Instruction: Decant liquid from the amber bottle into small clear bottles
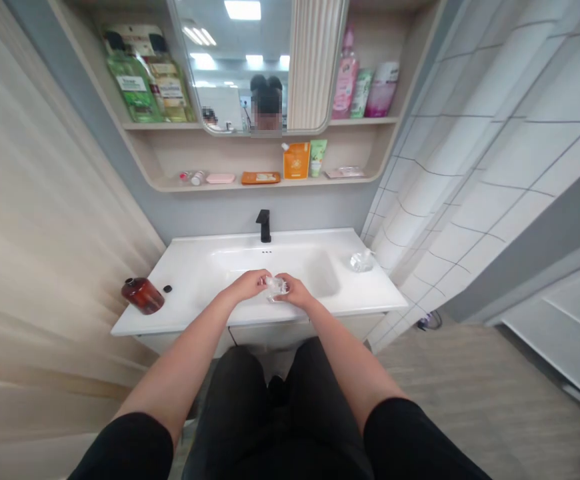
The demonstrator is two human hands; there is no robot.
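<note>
My left hand (247, 285) and my right hand (294, 290) meet over the front of a white washbasin (230, 260), both gripping a crumpled piece of clear plastic (276, 287). Its exact form is partly hidden by my fingers. On the counter's right side lies another clear plastic item (362, 261), well away from my right hand. An amber glass bottle (143, 295) lies on its side at the counter's left, with a small black cap (167, 289) next to it.
A matte black faucet (264, 225) rises at the basin's back. Above it, a mirror (250, 67) and shelves (265, 180) hold bottles, tubes and packets. A pale curtain (45, 200) hangs at the left, and tiled wall (470, 200) stands at the right.
</note>
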